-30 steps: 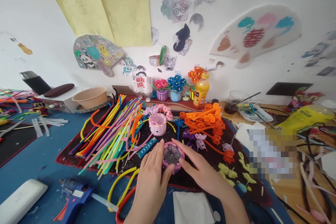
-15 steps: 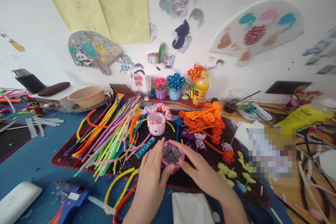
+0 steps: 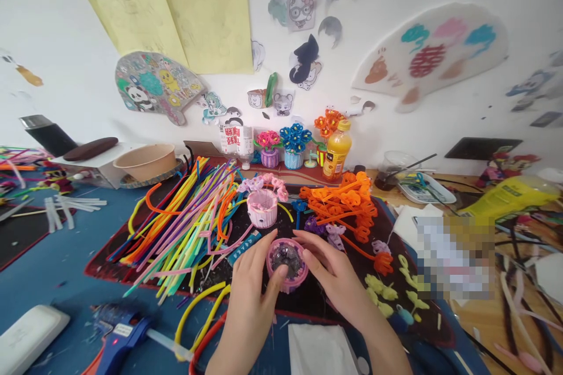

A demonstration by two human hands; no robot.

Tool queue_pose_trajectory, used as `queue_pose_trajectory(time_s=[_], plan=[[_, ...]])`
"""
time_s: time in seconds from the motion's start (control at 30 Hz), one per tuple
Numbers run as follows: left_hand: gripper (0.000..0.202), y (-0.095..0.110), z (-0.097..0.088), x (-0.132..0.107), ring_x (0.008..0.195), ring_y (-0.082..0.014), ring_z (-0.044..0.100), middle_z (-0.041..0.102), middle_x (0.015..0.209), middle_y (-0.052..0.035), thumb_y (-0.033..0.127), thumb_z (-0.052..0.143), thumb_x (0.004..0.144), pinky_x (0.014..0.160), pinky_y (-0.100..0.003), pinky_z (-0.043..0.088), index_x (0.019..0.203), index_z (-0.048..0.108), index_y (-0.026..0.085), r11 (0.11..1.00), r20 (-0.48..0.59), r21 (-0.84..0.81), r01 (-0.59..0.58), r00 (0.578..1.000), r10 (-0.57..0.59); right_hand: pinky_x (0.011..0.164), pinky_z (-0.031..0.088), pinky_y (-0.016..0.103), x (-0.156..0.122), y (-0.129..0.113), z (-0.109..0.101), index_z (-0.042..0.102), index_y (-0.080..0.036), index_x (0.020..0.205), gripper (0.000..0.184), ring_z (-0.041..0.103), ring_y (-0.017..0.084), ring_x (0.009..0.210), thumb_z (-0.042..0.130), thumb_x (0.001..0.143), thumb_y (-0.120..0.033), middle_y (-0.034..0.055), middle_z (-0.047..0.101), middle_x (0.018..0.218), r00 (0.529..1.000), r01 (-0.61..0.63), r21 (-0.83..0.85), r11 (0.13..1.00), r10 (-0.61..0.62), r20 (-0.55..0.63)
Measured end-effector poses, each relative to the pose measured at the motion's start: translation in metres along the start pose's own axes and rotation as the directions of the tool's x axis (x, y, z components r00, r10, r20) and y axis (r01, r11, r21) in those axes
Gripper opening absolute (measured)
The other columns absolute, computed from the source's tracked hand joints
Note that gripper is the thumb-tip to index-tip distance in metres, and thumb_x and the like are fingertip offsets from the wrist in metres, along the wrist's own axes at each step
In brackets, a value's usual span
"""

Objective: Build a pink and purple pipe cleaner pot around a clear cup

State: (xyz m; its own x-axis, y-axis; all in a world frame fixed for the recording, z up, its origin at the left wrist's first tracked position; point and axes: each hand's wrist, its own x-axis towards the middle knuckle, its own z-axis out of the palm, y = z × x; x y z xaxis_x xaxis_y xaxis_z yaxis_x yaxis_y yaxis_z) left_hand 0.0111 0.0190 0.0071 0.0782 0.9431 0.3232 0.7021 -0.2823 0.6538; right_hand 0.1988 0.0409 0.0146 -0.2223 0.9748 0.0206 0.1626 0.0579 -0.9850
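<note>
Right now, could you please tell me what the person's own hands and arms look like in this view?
The left hand and right hand are both bare, without gloves. No ring shows on the visible fingers, and no watch or bracelet is visible. The forearms are uncovered as far as the picture shows them, with no sleeves in view.

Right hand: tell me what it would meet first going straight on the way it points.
First, most likely, the round pot with pink rim and purple sides, close by the thumb of the right hand; whether they touch is unclear. Beyond, roughly in line, stands a pale pink ribbed pot.
</note>
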Motion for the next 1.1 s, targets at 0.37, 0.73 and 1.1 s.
queue_pose_trajectory(time_s=[0.37,0.73,1.1], plan=[[0.031,0.006,-0.004,0.004,0.120,-0.0290,0.063,0.070,0.128,-0.0088,0.036,0.048,0.100,0.096,-0.050,0.048,0.126,0.062,0.027,0.998,0.021,0.060,-0.028,0.999,0.027,0.098,0.052,0.038,0.003,-0.011,0.000,0.075,-0.028,0.108,0.022,0.067,0.024,0.110,0.057,0.098,-0.037,0.0057,0.073,0.114,0.980,0.158,-0.217,0.963,-0.179,-0.082],[0.039,0.004,-0.001,0.003,0.122,-0.0311,0.061,0.067,0.132,-0.0111,0.037,0.049,0.098,0.096,-0.053,0.049,0.134,0.056,0.024,0.998,0.056,0.061,-0.005,0.998,0.001,0.106,0.048,0.038,0.000,-0.013,-0.001,0.070,-0.026,0.118,0.026,0.064,0.023,0.116,0.063,0.094,-0.028,0.0059,0.069,0.123,0.989,0.142,-0.243,0.960,-0.147,-0.002],[0.042,0.001,-0.003,0.004,0.125,-0.0288,0.062,0.068,0.134,-0.0119,0.044,0.045,0.100,0.103,-0.052,0.050,0.133,0.060,0.023,0.999,0.032,-0.038,0.031,0.999,-0.030,0.110,0.046,0.043,-0.001,-0.015,-0.010,0.065,-0.031,0.133,0.052,0.060,0.030,0.126,0.076,0.085,-0.045,0.0075,0.067,0.133,0.986,0.151,-0.147,0.978,-0.139,0.090]])
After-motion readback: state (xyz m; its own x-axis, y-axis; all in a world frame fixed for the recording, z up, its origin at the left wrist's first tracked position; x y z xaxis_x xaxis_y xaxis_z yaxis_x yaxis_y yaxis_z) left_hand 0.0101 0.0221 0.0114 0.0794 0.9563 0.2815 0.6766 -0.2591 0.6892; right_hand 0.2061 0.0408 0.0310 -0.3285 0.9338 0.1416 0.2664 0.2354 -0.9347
